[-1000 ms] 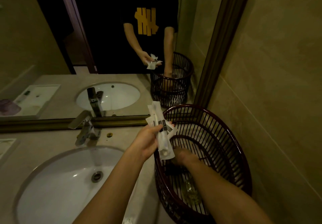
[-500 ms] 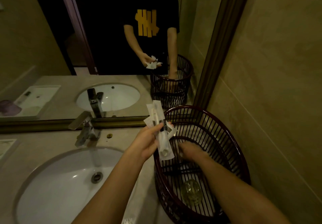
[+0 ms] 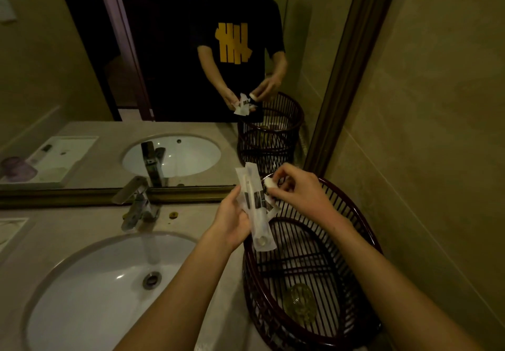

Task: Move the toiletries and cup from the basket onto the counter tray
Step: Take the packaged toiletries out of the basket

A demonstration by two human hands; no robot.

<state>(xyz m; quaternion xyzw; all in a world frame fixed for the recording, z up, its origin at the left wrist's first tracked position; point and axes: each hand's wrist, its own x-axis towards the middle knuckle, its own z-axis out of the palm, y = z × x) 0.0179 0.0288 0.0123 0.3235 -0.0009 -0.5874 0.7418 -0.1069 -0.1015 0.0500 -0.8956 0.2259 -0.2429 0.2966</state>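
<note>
My left hand (image 3: 232,220) grips a bundle of white wrapped toiletry packets (image 3: 255,208) above the left rim of the dark slatted basket (image 3: 363,230). My right hand (image 3: 297,190) is raised out of the basket and pinches a small white-capped item (image 3: 269,182) right beside the bundle. A clear glass cup (image 3: 299,305) lies on its side at the basket's bottom. The white counter tray (image 3: 11,229) shows only as a corner at the far left edge.
A white sink (image 3: 103,290) and chrome tap (image 3: 138,203) lie between basket and tray. The mirror (image 3: 164,77) runs along the back; a tiled wall (image 3: 437,132) stands close on the right, with the basket against it.
My right hand rose out of the basket with a small white-capped item and came up beside the packets in my left hand. The left hand has barely moved.
</note>
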